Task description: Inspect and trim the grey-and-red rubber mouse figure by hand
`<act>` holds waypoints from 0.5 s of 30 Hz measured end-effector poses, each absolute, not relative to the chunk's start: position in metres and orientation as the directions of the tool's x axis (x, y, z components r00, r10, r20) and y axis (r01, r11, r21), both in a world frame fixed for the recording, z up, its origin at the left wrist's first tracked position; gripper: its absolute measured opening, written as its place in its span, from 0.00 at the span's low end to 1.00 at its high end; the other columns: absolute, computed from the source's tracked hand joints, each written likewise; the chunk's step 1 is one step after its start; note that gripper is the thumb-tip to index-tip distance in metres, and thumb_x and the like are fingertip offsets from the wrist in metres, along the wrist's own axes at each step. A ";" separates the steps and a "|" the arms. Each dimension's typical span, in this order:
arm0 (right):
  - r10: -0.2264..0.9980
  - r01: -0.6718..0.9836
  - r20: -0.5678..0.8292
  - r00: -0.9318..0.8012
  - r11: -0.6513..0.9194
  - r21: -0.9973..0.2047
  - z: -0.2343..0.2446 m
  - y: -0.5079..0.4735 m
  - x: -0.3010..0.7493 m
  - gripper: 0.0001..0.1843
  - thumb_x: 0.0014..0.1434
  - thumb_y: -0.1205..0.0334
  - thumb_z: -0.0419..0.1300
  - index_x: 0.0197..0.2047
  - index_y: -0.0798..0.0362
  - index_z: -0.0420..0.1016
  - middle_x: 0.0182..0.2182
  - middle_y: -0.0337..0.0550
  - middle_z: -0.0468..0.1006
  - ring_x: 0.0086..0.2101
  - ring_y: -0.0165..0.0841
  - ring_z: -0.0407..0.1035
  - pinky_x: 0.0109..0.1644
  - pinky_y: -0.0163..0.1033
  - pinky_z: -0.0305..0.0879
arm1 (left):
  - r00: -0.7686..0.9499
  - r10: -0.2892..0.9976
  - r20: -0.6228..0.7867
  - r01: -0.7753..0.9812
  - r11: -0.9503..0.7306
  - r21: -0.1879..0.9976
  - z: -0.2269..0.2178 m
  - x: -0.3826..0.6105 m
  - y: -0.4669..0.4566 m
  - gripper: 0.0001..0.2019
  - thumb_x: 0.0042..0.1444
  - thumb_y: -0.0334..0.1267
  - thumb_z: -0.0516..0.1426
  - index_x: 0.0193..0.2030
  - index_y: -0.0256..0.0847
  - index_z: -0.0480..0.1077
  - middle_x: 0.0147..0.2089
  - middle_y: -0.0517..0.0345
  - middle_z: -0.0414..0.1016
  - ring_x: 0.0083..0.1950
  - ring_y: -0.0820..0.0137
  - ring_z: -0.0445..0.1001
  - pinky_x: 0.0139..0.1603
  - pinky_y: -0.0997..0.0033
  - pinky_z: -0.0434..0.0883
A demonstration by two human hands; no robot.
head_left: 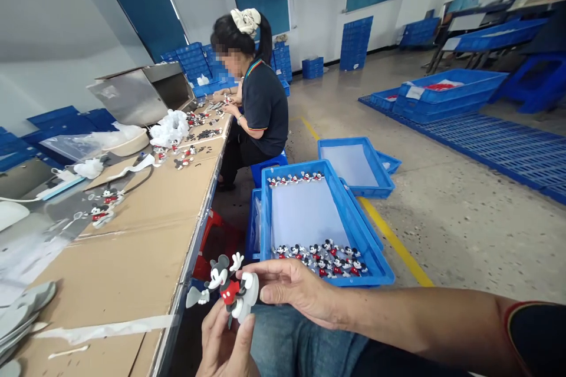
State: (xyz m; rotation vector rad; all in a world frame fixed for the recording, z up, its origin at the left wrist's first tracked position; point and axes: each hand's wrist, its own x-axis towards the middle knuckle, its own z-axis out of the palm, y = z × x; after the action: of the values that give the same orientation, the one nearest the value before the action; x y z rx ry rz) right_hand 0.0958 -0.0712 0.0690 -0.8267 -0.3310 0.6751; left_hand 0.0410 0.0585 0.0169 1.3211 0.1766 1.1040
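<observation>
Both hands pinch one figurine (pixel 226 290) off the bench's (pixel 132 265) right edge: left hand (pixel 227 344) from below, right hand (pixel 294 291) at its side.

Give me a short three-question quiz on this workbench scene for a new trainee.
1. True or false: both hands hold the mouse figure.
2. Where do the finished figures lie? A) blue tray B) cardboard bench top C) floor
3. What colour are the held figure's shorts?

Key:
1. True: left hand and right hand both grip it.
2. A, in rows at both ends.
3. Red.
</observation>
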 end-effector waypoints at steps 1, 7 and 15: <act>0.665 -0.409 0.018 0.746 0.480 -0.776 0.069 -0.072 0.095 0.26 0.51 0.62 0.71 0.53 0.57 0.76 0.48 0.50 0.80 0.49 0.36 0.72 0.60 0.44 0.61 | 0.537 0.733 0.417 -0.528 -0.094 0.844 0.016 0.041 0.058 0.13 0.37 0.34 0.71 0.34 0.43 0.80 0.38 0.61 0.80 0.38 0.71 0.78 0.39 0.77 0.78; 0.643 -0.335 0.032 0.765 0.441 -0.832 0.070 -0.074 0.094 0.21 0.53 0.64 0.69 0.51 0.55 0.77 0.46 0.46 0.81 0.49 0.36 0.74 0.57 0.42 0.66 | 0.650 0.734 0.196 -0.448 0.162 0.879 0.015 0.040 0.058 0.13 0.35 0.40 0.72 0.31 0.43 0.80 0.37 0.59 0.80 0.41 0.68 0.79 0.45 0.70 0.78; 0.648 -0.340 0.004 0.762 0.406 -0.848 0.075 -0.075 0.091 0.21 0.53 0.64 0.69 0.51 0.52 0.77 0.47 0.45 0.80 0.50 0.35 0.73 0.58 0.41 0.65 | 0.666 0.720 0.196 -0.444 0.171 0.880 0.015 0.040 0.057 0.13 0.38 0.41 0.72 0.32 0.43 0.80 0.37 0.59 0.80 0.40 0.67 0.79 0.45 0.68 0.78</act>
State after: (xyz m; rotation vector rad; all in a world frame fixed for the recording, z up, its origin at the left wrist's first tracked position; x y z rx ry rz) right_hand 0.0915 -0.0750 0.0749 -0.9671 -0.3599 0.6401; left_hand 0.0401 0.0574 0.0148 1.1246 0.2925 0.8426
